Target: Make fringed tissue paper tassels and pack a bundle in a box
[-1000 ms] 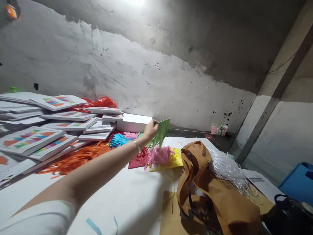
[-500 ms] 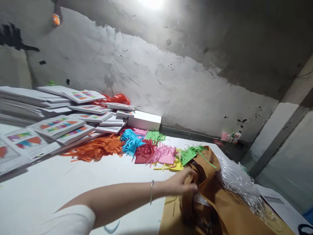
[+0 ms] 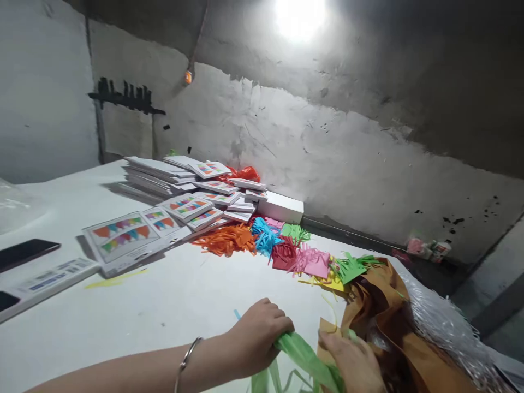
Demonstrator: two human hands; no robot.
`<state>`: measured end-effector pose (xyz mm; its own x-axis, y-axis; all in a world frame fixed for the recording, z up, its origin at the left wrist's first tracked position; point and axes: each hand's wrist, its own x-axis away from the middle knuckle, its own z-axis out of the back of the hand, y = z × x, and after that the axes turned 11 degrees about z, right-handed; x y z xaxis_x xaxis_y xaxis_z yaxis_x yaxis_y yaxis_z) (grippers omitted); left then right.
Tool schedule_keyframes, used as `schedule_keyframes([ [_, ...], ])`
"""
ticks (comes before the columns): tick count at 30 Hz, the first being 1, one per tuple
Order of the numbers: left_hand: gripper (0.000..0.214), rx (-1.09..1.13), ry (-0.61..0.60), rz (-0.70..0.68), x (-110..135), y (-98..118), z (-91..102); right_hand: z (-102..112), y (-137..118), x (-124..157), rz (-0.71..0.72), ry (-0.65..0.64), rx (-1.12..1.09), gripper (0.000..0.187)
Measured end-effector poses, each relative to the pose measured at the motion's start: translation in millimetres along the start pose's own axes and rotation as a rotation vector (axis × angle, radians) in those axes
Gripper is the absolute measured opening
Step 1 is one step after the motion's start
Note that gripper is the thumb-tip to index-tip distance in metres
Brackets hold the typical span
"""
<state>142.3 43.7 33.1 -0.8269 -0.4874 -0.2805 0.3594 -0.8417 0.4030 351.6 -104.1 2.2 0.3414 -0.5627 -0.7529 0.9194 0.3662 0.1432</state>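
Observation:
My left hand [image 3: 260, 338], with a silver bangle on its wrist, is closed around one end of a bunch of green fringed paper [image 3: 301, 355]. Loose green strips hang below it, cut off by the bottom edge. At the other end my right hand [image 3: 356, 360] is closed on the same green paper, slightly blurred and partly out of frame. Right beside it lies a crumpled brown bag [image 3: 405, 333], its mouth gaping. Beyond the hands sit fringed paper bundles in orange [image 3: 227, 240], blue [image 3: 265, 236], dark red [image 3: 284, 254], pink [image 3: 313, 261] and green [image 3: 352, 266].
Stacks of white printed packs [image 3: 159, 177] stand at the back left of the white table [image 3: 196, 305], near a white box [image 3: 282, 207]. A phone [image 3: 28, 254] and a white pack [image 3: 53, 284] lie at left. Clear plastic strands [image 3: 438, 311] heap at right, by the wall.
My left hand has come out of the brown bag toward me, now gripping green fringed paper. My right hand has come into view on it. The view has swung left.

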Motion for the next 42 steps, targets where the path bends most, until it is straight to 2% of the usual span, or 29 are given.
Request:
schedule_keyframes([
  [1, 0.034, -0.005, 0.026, 0.008, 6.6, -6.3, 1.8, -10.4, -6.7, -5.9, 0.052, 0.016, 0.033, 0.033],
  [3, 0.049, 0.032, 0.069, 0.069, 15.7, -20.1, 0.7, -24.3, -19.9, -20.7, 0.059, 0.02, 0.026, 0.037],
  [5, 0.06, 0.072, 0.067, 0.164, 18.7, -36.2, -3.3, -27.4, -26.7, -39.3, 0.062, 0.018, 0.025, 0.044],
  [8, 0.034, 0.099, 0.0, 0.225, 15.4, -59.6, -1.4, -15.1, -19.9, -65.4, 0.121, 0.083, 0.125, 0.042],
  [10, 0.025, 0.096, 0.021, 0.217, 13.7, -70.7, 11.7, -3.8, -11.1, -72.5, 0.159, 0.16, 0.232, 0.035],
  [13, 0.033, 0.069, 0.139, 0.207, 23.2, -83.8, 44.8, -5.1, -10.4, -59.7, 0.303, 0.159, 0.318, 0.038],
  [16, 0.033, -0.062, 0.207, 0.185, 53.7, -104.2, 71.0, -45.1, -33.9, -29.5, 0.395, 0.097, 0.263, 0.045],
  [18, 0.036, -0.267, 0.14, 0.216, 83.1, -120.4, 74.2, -84.4, -57.2, -10.0, 0.403, 0.078, 0.169, 0.043],
  [20, 0.064, -0.445, -0.039, 0.366, 113.3, -129.1, 66.3, -118.3, -78.7, 5.0, 0.38, 0.078, 0.086, 0.04],
  [22, 0.099, -0.465, -0.226, 0.469, 137.0, -122.5, 51.2, -137.3, -93.5, 15.1, 0.334, 0.026, 0.037, 0.035],
  [23, 0.107, -0.417, -0.292, 0.455, 144.5, -113.4, 42.0, -140.9, -97.9, 18.7, 0.31, -0.012, 0.02, 0.033],
  [25, 0.103, -0.247, -0.357, 0.305, 149.5, -89.1, 21.0, -139.6, -102.4, 24.0, 0.267, -0.091, -0.015, 0.031],
  [28, 0.095, -0.042, -0.417, 0.119, 141.1, -60.4, -16.4, -130.0, -105.7, 29.5, 0.246, -0.171, -0.052, 0.032],
  [30, 0.092, -0.02, -0.437, 0.122, 134.8, -56.8, -40.9, -124.3, -108.4, 33.3, 0.23, -0.223, -0.052, 0.035],
  [33, 0.087, -0.024, -0.414, 0.133, 134.6, -67.3, -65.9, -115.3, -106.2, 44.7, 0.154, -0.349, 0.036, 0.049],
  [36, 0.078, -0.032, -0.36, 0.123, 143.2, -76.2, -74.7, -97.1, -85.5, 71.9, 0.02, -0.441, 0.21, 0.065],
  [37, 0.076, -0.042, -0.346, 0.13, 146.3, -76.8, -75.5, -88.2, -74.9, 84.3, -0.031, -0.452, 0.249, 0.064],
  [39, 0.075, -0.053, -0.315, 0.134, 150.7, -75.4, -76.4, -68.0, -54.2, 109.2, -0.12, -0.48, 0.253, 0.049],
  [40, 0.073, -0.053, -0.297, 0.133, 151.7, -74.0, -76.9, -58.6, -46.9, 118.7, -0.194, -0.451, 0.244, 0.041],
  [42, 0.068, -0.053, -0.252, 0.134, 151.1, -71.0, -78.2, -46.6, -44.4, 125.2, -0.369, -0.302, 0.259, 0.037],
])
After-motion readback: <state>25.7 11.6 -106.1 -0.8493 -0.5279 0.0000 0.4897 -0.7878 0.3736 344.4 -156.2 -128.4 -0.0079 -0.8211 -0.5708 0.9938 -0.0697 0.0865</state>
